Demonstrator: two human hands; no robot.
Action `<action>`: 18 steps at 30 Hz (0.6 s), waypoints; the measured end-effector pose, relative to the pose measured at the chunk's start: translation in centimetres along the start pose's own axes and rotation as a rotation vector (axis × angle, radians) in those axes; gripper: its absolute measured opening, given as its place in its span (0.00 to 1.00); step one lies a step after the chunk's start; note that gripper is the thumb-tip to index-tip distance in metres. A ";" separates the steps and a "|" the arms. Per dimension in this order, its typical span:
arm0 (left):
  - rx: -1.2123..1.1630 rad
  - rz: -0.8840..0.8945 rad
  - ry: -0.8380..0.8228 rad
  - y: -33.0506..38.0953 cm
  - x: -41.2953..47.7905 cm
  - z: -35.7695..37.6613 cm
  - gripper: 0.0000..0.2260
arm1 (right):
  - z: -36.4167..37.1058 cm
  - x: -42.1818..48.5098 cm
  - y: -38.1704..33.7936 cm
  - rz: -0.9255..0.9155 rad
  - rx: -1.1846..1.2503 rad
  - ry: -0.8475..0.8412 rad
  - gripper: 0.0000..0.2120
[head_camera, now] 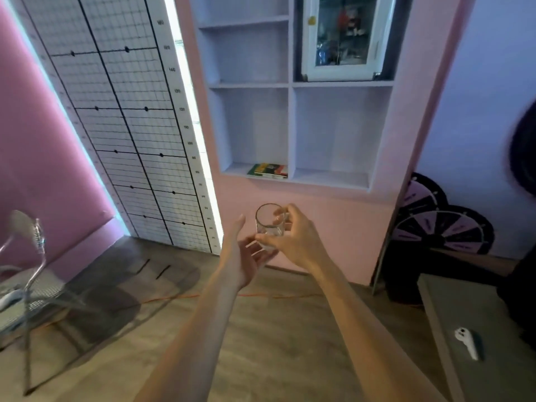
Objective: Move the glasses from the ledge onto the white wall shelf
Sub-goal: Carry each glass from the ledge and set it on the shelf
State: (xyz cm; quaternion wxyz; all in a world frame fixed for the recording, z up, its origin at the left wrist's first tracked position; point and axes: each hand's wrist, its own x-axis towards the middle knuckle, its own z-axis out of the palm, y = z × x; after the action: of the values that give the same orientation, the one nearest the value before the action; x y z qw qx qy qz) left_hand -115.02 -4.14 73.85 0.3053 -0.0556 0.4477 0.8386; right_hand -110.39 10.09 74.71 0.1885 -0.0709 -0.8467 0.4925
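A clear, short drinking glass (268, 219) is held up in front of the pink wall, below the white wall shelf (330, 179). My right hand (293, 236) grips it from the right side, thumb near its base and fingers around its rim. My left hand (242, 253) is open, palm up, just under and to the left of the glass, its fingers spread. The shelf is a recessed unit with several compartments. The ledge is not in view.
A stack of books (268, 171) lies in the shelf's lower left compartment. A white-framed window (345, 39) fills the upper right one. A gridded height chart (130, 117) leans at left, a metal chair (26, 280) at lower left, a grey table (452, 338) at lower right.
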 end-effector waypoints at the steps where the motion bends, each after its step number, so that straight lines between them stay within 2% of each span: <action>1: -0.008 0.003 0.028 0.7 0.9 0.2 0.32 | 0.2 1.4 0.2 -0.010 0.008 -0.025 0.31; 7: 0.006 0.018 0.147 4.3 6.0 -0.2 0.28 | 2.5 8.9 1.3 -0.055 0.034 -0.141 0.29; 11: -0.003 0.025 0.184 7.1 10.0 -0.7 0.28 | 4.3 13.7 1.6 -0.058 0.045 -0.153 0.29; 18: -0.007 0.082 0.180 13.3 18.9 -2.3 0.26 | 7.7 23.8 1.0 -0.074 0.020 -0.170 0.30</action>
State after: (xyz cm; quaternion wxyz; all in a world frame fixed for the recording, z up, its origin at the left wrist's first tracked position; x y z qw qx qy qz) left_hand -138.22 -2.67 75.14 0.2292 -0.1136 0.4725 0.8434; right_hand -135.27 11.69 76.37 0.1349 0.0045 -0.8566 0.4981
